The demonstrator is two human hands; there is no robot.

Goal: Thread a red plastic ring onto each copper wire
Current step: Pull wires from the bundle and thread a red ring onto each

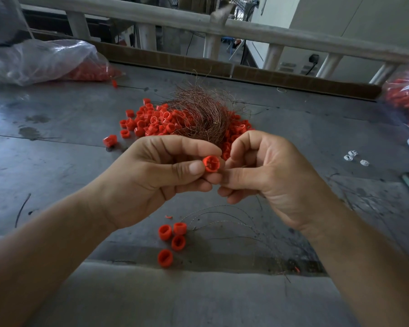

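Head view: left hand pinches a red ring between thumb and forefinger, over mid-counter, bore facing the camera. Right hand, touching on the ring's right, pinches a copper wire; tip hidden. The wire likely needs aligning with the bore.

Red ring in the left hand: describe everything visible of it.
The red ring is a short plastic collar with ribs crossing inside its bore. The left hand pinches it between thumb and forefinger, opening towards the camera. Fingertips of the right hand sit right beside it; any wire there is too thin to see.
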